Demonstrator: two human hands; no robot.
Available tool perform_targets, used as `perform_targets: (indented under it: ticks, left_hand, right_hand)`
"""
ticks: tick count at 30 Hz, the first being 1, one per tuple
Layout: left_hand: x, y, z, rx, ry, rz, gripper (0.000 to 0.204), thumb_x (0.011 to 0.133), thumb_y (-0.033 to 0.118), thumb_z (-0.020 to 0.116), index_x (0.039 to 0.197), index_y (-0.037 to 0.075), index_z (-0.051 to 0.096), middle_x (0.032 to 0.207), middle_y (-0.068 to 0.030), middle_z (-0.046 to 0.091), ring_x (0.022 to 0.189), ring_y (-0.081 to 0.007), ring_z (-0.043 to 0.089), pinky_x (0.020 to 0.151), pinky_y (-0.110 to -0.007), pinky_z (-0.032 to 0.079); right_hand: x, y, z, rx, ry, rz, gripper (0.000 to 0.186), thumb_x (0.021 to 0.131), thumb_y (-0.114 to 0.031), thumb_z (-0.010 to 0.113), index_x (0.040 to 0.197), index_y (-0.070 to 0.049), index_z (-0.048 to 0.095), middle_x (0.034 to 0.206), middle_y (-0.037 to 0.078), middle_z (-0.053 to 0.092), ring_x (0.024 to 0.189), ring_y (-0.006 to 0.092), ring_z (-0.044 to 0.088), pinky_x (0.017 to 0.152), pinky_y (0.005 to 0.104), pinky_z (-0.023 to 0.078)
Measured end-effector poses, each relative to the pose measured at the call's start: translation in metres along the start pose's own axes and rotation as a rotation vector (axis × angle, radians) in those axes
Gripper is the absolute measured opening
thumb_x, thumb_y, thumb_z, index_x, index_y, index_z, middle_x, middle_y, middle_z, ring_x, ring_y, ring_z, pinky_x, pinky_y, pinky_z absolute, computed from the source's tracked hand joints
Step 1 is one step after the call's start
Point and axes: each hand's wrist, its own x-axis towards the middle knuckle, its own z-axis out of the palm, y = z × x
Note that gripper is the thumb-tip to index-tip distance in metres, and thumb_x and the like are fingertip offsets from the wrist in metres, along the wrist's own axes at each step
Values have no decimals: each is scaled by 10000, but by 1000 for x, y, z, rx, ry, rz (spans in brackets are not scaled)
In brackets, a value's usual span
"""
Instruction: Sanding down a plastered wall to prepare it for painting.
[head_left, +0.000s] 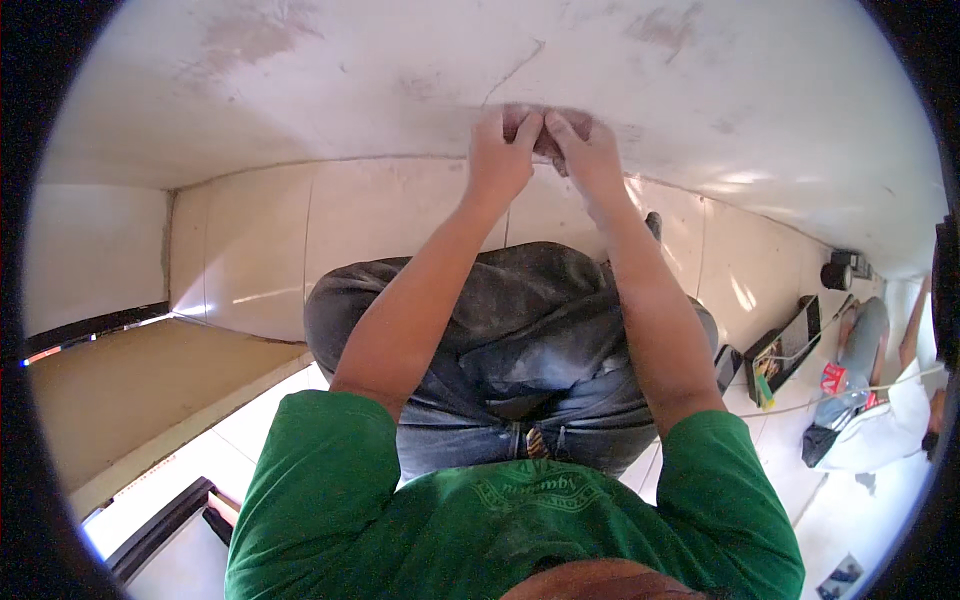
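Observation:
Both my hands press a reddish-brown piece of sandpaper [548, 147] against the white wall [420, 110], just above where it meets the tiled floor. My left hand [500, 150] grips its left part, thumb turned inward. On the other side, my right hand [588, 150] holds the right part, its thumb close to the left one. The fingertips are mostly hidden behind the sheet. Near the hands, the wall carries a thin crack [515, 72] and grey-brown smudges. Pale dust lies on my fingers and dark trousers [540, 310].
On the right, a black tray [785, 350] rests on the floor beside a cable, and a dark cylinder [836, 276] stands near the wall. Further right, another person [880, 430] sits near a red-labelled plastic bottle [838, 385]. A brown ledge [170, 390] runs along the left.

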Motion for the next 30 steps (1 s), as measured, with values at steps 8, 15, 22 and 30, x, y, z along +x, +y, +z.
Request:
perform_targets:
  ticks: [8,15,22,30]
  left_hand:
    - [-1,10,-1,-52,-13,68,238,882,208,616,892,-28,593,735,-101,635,505,-150,553,456,-293,446]
    - [-1,4,1,-17,-9,-309,215,879,188,613,899,-25,599,739,-102,642,618,-180,606,520,-310,474]
    - [0,0,1,73,45,-83,206,862,163,623,925,-33,622,774,-123,666,684,-188,631,648,-323,494]
    - [1,-4,0,-16,-1,35,224,862,171,626,932,-42,625,784,-129,671,680,-181,632,632,-317,492]
  right_hand:
    - [1,1,-2,-23,56,-158,250,909,-205,578,957,28,651,714,32,622,556,75,508,469,235,380]
    - [2,-3,1,-42,13,30,274,889,-208,593,898,54,671,769,110,678,668,157,627,611,300,495]
    - [0,-7,-3,-56,-45,3,260,894,-213,591,915,34,673,714,80,656,590,111,576,520,272,455]
    - [2,1,-1,8,6,-66,270,897,-212,590,967,40,658,728,63,647,599,102,561,505,259,441]
